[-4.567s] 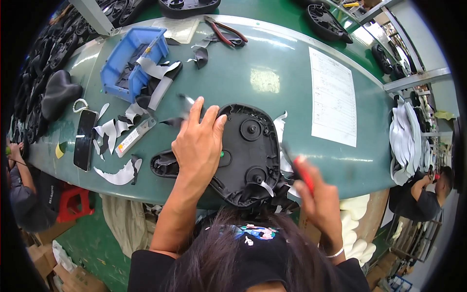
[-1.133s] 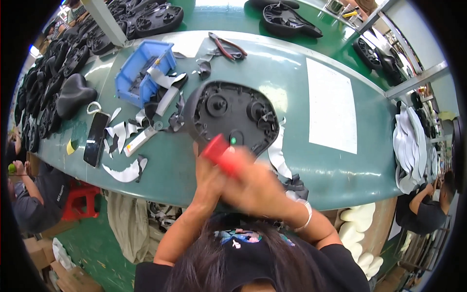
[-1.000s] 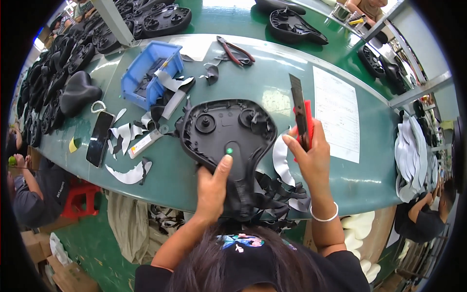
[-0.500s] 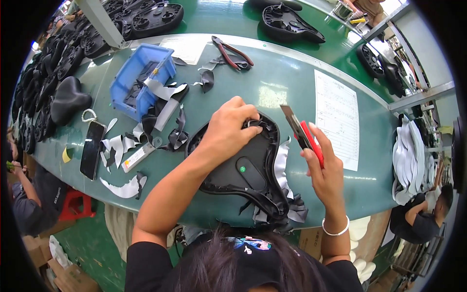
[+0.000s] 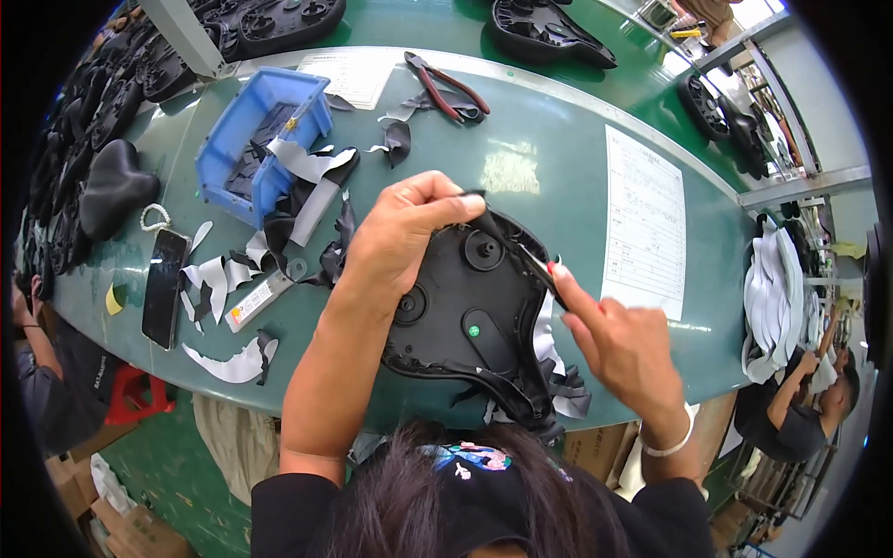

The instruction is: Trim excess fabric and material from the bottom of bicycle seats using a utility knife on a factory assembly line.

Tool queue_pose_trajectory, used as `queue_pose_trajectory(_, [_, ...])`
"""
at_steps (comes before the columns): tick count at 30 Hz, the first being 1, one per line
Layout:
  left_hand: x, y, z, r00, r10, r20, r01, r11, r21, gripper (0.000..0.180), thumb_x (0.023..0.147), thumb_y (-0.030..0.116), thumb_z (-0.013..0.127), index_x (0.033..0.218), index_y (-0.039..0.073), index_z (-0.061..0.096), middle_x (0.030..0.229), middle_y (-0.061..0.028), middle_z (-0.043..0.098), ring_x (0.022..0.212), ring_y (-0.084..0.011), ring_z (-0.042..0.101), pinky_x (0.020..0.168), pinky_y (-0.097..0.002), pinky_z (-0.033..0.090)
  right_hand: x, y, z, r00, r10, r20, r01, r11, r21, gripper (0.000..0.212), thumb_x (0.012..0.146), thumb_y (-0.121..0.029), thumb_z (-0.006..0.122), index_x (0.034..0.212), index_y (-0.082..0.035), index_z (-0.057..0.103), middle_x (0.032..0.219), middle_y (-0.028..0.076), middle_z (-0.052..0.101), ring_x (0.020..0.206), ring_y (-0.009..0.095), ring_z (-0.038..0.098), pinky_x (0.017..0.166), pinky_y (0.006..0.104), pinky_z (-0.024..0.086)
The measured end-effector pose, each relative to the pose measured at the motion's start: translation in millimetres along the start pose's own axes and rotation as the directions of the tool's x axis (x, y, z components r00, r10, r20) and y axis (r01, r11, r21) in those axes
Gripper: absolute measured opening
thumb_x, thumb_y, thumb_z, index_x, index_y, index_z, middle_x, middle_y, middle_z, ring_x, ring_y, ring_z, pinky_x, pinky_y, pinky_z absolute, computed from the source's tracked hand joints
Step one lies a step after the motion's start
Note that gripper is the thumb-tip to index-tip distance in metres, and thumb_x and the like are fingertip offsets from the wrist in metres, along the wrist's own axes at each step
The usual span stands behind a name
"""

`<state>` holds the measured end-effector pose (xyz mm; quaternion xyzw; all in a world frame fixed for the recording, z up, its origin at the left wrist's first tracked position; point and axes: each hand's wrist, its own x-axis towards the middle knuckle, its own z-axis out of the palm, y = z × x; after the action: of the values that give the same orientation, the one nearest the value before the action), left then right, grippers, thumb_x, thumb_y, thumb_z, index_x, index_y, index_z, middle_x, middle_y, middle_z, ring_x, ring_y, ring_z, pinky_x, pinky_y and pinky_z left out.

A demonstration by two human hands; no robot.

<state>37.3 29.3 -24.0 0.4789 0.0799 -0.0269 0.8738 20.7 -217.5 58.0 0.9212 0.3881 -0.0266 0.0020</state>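
One seat [image 5: 451, 302] lies under the left fingers [image 5: 448, 210], which pinch its black flap [image 5: 485, 219]; right fingers [image 5: 580, 299] grip a knife [image 5: 541, 272] against its rim.

Factory workshop: black saddles [image 5: 116, 102] lay heaped at left; long green workbench [image 5: 558, 139] carried blue bin [image 5: 226, 200], pliers [image 5: 435, 90] and cut scraps [image 5: 233, 365]; metal post [image 5: 181, 37] rose at far edge; white pieces [image 5: 767, 298] were stacked at right; co-workers [image 5: 795, 418] were on both sides.

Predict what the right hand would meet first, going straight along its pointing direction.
The right hand would probably meet the upturned black saddle first, though depth is hard to judge.
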Motion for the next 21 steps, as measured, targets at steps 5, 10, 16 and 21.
queue_pose_trajectory(5, [7.3,-3.4,-27.9,0.997,-0.052,-0.061,0.008,0.818,-0.576,0.025,0.088,0.032,0.066,0.09,0.008,0.058,0.065,0.0022,0.049,0.067,-0.012,0.05,0.068,-0.0252,0.039,-28.1,2.0,16.6,0.989,0.103,-0.106,-0.075,0.969,0.236,0.054,0.084,-0.02,0.065,0.136,-0.017,0.047,0.058,0.008,0.055,0.042,0.022,0.052,0.041,0.0347,0.038])
queue_pose_trajectory(10, [-5.6,-12.1,-53.7,0.915,0.351,-0.2,-0.1,0.677,0.729,0.05,0.083,0.055,0.06,0.088,0.006,0.064,0.076,-0.0085,0.065,0.07,-0.0216,0.06,0.067,-0.0338,0.047,-3.0,3.6,27.1,0.84,0.543,0.0,-0.337,0.521,0.784,0.04,0.09,-0.025,0.063,0.121,-0.005,0.048,0.068,0.008,0.055,0.056,0.017,0.053,0.053,0.0314,0.044])
queue_pose_trajectory(16, [-11.5,30.0,-39.4,0.991,-0.081,-0.104,0.13,0.475,0.87,0.042,0.083,0.042,0.066,0.076,0.0,0.066,0.073,-0.012,0.066,0.069,-0.0204,0.063,0.063,-0.0325,0.047,33.0,40.0,56.6,0.857,0.513,0.045,-0.181,0.217,0.959,0.031,0.09,-0.02,0.06,0.115,-0.004,0.05,0.073,0.003,0.058,0.058,0.01,0.055,0.048,0.0289,0.048])
queue_pose_trajectory(21, [99.5,87.7,-58.4,0.865,0.101,-0.491,-0.047,0.992,0.121,0.039,0.091,0.041,0.06,0.095,0.002,0.063,0.077,-0.0028,0.063,0.063,-0.0142,0.057,0.06,-0.0289,0.047,114.6,148.1,58.8,0.698,0.656,-0.286,-0.09,0.477,0.874,0.029,0.083,-0.019,0.068,0.102,-0.005,0.051,0.074,-0.002,0.048,0.062,0.006,0.044,0.056,0.0211,0.039])
